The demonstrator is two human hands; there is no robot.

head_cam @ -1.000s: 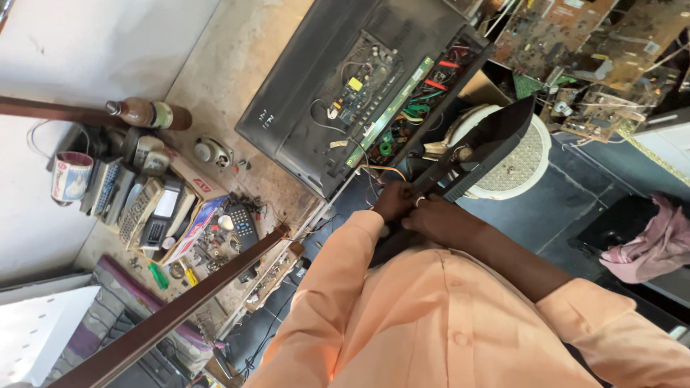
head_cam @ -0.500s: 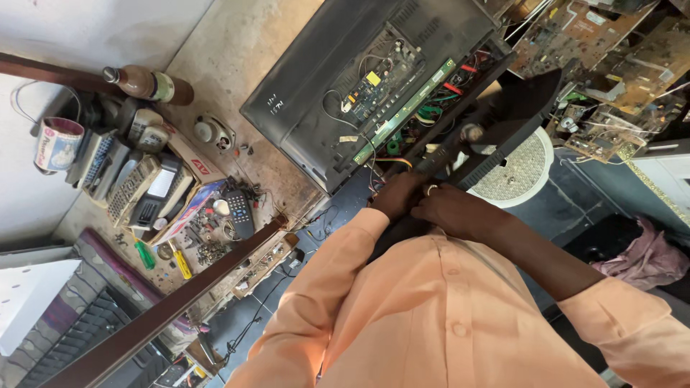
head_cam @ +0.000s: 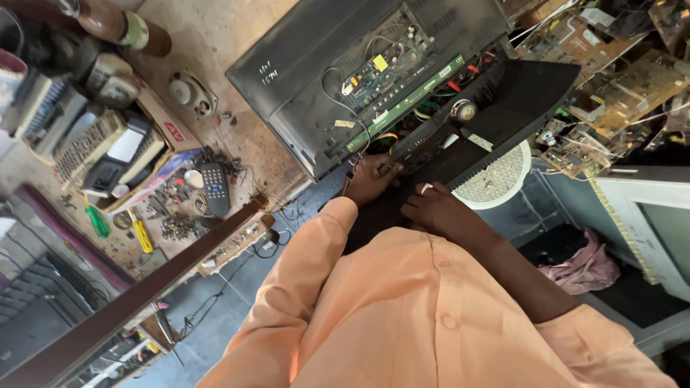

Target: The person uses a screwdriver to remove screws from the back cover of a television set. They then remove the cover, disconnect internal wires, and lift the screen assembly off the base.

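Note:
An open flat television (head_cam: 309,65) lies on the workbench with its green circuit boards (head_cam: 402,79) and coloured wires bare. A black plastic back cover (head_cam: 517,108) with a small round speaker leans against its near edge. My left hand (head_cam: 370,179), in an orange sleeve, grips the cover's lower end next to the wires. My right hand (head_cam: 438,212), with a ring on one finger, is curled over the cover's edge beside it.
A remote control (head_cam: 214,188), loose screws, a green and a yellow screwdriver (head_cam: 141,233), a brown bottle (head_cam: 122,25) and old gadgets crowd the bench's left. Bare circuit boards (head_cam: 611,79) pile at the right above a white round grille (head_cam: 499,179). A brown wooden bar (head_cam: 144,294) crosses diagonally.
The view has drawn closer to the television. My hands, close together before, have spread a little along the cover's lower edge, and the cover has tipped nearer the open chassis.

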